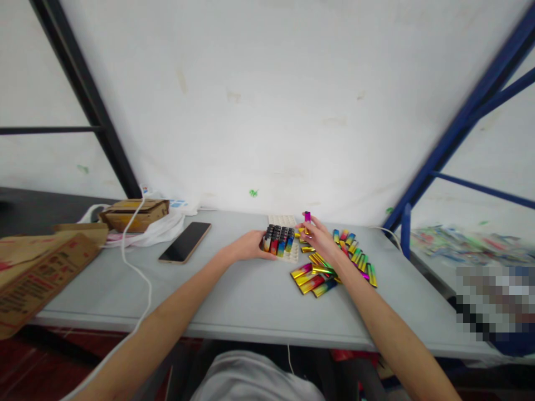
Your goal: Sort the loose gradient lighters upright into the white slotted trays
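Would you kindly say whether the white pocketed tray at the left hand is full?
Partly full: black-topped, multicoloured shiny pieces stand in the white pocketed tray, leaving bare pockets.

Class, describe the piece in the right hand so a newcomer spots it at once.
On the grey table, find the white tray. Just right of it, the right hand grips a shiny purple piece, raised upright, unlike the loose pieces lying nearby.

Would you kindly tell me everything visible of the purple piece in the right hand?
The purple piece is small and slender, with a glossy, metallic-looking side and a dark top end. It stands roughly upright, held in the right hand, to the right of the black-topped pieces. Its lower part is hidden.
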Demonstrator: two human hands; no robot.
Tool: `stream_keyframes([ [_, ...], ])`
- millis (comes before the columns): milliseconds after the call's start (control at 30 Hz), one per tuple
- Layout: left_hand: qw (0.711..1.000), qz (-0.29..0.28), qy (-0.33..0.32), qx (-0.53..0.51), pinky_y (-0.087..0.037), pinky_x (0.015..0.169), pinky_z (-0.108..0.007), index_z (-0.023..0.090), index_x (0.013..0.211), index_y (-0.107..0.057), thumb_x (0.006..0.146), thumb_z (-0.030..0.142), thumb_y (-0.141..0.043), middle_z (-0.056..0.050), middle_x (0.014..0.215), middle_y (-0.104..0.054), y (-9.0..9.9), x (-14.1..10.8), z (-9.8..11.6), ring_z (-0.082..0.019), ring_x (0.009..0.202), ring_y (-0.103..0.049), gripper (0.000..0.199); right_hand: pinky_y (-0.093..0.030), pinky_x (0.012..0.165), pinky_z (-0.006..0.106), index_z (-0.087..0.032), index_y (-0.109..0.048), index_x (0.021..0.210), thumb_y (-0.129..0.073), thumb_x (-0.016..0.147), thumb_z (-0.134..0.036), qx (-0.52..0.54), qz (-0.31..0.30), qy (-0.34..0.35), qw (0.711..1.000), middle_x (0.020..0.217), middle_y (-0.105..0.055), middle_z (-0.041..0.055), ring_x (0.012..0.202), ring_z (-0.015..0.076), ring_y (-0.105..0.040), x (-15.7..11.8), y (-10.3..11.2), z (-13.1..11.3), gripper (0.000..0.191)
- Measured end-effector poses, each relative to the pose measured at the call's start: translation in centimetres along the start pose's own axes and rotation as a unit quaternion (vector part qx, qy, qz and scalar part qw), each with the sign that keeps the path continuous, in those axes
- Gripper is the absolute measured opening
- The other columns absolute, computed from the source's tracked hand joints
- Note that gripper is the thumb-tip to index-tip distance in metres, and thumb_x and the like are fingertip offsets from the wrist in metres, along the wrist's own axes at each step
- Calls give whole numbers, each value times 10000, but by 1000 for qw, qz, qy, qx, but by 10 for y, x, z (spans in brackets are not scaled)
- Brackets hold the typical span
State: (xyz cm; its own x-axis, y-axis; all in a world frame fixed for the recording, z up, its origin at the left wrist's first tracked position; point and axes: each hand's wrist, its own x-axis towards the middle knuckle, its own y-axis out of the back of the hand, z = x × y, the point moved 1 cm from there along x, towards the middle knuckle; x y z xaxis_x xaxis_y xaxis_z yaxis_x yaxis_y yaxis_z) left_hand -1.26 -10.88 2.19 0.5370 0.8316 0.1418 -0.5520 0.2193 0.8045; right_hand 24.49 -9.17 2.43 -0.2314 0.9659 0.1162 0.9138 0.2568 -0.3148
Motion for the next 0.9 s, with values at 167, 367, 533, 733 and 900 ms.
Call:
stream_keyframes([
  [167, 1000, 5, 3, 0, -515, 790, -307, 194, 1155, -693, 686, 624, -814, -51, 1048, -780, -1, 0, -1, -276, 932, -713, 648, -511, 644, 257, -239, -668, 1005, -823, 735, -472, -21, -11, 7, 1000, 899, -696, 3, 677, 122, -611, 2, -4, 5, 389],
  [367, 1000, 8, 2, 17, -511, 806, -312, 198, 1168, -691, 686, 643, -809, -58, 1081, -776, -1, 1, -2, -284, 954, -708, 666, -282, 446, 203, -239, -627, 965, -830, 725, -588, -11, -3, 29, 1000, 746, -610, -41, 489, 57, -375, 3, -7, 9, 470],
  [533, 1000, 4, 10, 18, -512, 798, -314, 184, 1162, -683, 685, 643, -807, -66, 1059, -776, -1, 0, 1, -279, 931, -707, 674, -164, 421, 185, -246, -597, 961, -787, 764, -624, -23, -6, 15, 1000, 637, -453, -91, 459, 49, -254, -1, -9, 7, 467],
  [733, 1000, 4, 9, 10, -513, 803, -319, 193, 1178, -681, 678, 643, -813, -66, 1079, -775, -1, 0, 0, -280, 936, -707, 685, -131, 398, 188, -232, -577, 880, -777, 756, -667, -46, 18, 14, 999, 595, -270, -111, 450, 55, -206, -2, -7, 8, 495],
  [900, 1000, 8, 11, -1, -521, 837, -330, 205, 1183, -681, 674, 630, -819, -66, 1107, -774, -1, 0, -1, -287, 969, -705, 677, -126, 383, 206, -230, -451, 746, -780, 725, -694, -69, 40, 7, 997, 572, -284, -112, 439, 52, -193, -1, -8, 9, 569],
])
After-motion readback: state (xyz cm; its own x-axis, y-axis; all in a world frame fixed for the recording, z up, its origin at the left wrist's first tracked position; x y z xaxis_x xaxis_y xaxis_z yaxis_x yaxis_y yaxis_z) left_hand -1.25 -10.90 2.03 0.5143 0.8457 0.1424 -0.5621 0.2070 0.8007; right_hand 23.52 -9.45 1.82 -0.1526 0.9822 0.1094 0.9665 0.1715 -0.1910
